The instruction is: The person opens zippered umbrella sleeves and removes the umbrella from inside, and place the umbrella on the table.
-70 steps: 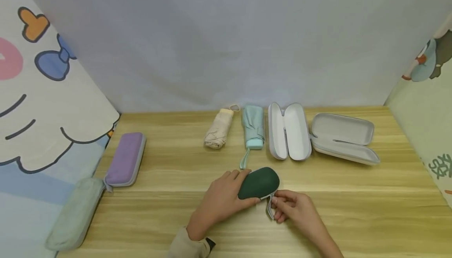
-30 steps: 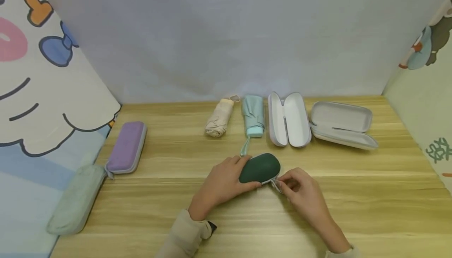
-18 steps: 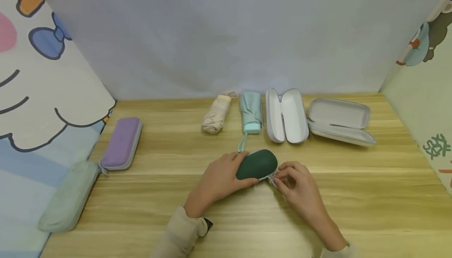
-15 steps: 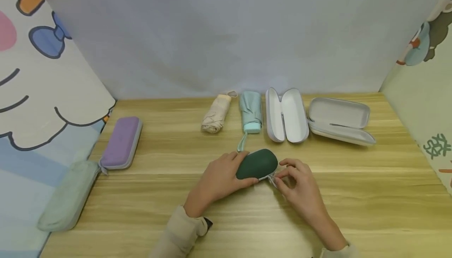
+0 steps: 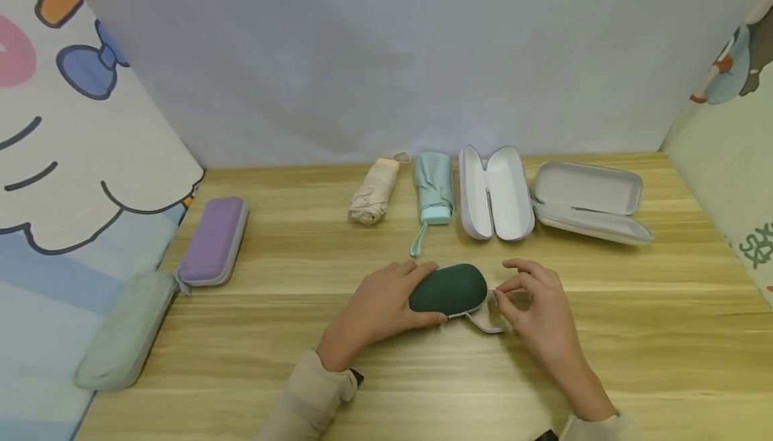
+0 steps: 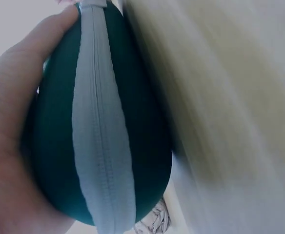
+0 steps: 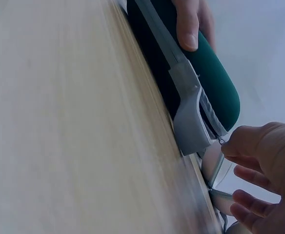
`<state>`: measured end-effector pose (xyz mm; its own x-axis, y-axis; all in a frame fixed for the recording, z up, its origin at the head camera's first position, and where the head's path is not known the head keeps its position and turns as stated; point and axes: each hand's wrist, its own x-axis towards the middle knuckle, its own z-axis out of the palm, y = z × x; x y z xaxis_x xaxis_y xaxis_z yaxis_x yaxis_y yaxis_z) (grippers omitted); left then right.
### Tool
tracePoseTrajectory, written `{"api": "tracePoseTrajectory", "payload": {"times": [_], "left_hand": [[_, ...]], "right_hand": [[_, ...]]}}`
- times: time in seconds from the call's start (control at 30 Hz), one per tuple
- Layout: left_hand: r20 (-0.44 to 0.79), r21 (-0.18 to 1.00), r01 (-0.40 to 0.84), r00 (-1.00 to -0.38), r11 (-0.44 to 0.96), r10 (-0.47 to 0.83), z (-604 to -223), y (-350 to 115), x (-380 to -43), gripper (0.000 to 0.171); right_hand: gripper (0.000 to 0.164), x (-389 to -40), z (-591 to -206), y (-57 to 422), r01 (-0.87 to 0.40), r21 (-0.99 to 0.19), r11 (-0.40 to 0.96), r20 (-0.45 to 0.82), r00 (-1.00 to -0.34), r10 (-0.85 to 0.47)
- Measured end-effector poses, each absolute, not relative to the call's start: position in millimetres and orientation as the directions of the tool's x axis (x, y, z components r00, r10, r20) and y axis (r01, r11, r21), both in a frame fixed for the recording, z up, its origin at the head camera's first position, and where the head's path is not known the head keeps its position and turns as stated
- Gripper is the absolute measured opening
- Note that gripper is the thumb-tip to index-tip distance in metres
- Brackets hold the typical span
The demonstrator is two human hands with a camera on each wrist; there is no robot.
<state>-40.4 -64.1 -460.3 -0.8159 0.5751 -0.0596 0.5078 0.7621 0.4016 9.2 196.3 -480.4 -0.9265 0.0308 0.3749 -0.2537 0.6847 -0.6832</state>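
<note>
A dark green hard glasses case [image 5: 453, 288] with a grey zipper lies on the table in front of me. My left hand [image 5: 377, 299] grips its left end, the thumb along the near side. At the right end, my right hand [image 5: 539, 307] pinches the small zipper pull [image 7: 221, 141] between thumb and index finger, other fingers spread loosely. A short grey strap [image 5: 485, 325] hangs free from the near side. In the right wrist view the zipper seems parted between strap and pull. The left wrist view shows zipper tape [image 6: 103, 126] closed along the case's other end.
Behind the case lie a beige folded umbrella [image 5: 374, 192] and a mint folded umbrella [image 5: 433, 186]. Two opened, pale-lined cases [image 5: 510, 192] stand back right, one a grey case [image 5: 588, 186]. At left are a purple case [image 5: 211, 239] and a pale green case [image 5: 127, 333].
My right hand has moved from beside the strap to the right, round the case's end with the zipper pull. The strap now hangs apart from the fingers. My left hand keeps its grip.
</note>
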Motion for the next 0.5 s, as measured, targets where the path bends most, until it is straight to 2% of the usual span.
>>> {"api": "tracePoseTrajectory", "payload": {"times": [0.27, 0.5], "left_hand": [[-0.102, 0.424, 0.541, -0.768, 0.726, 0.632, -457.7, -66.7, -38.0, 0.083], [-0.123, 0.435, 0.557, -0.742, 0.708, 0.659, -456.6, -67.3, -40.0, 0.083]], "right_hand": [[0.011, 8.7, -481.7, 198.5, -0.246, -0.678, 0.693, 0.369, -0.929, 0.03], [0.016, 5.2, -483.1, 199.5, -0.268, -0.653, 0.708, 0.39, -0.921, 0.012]]}}
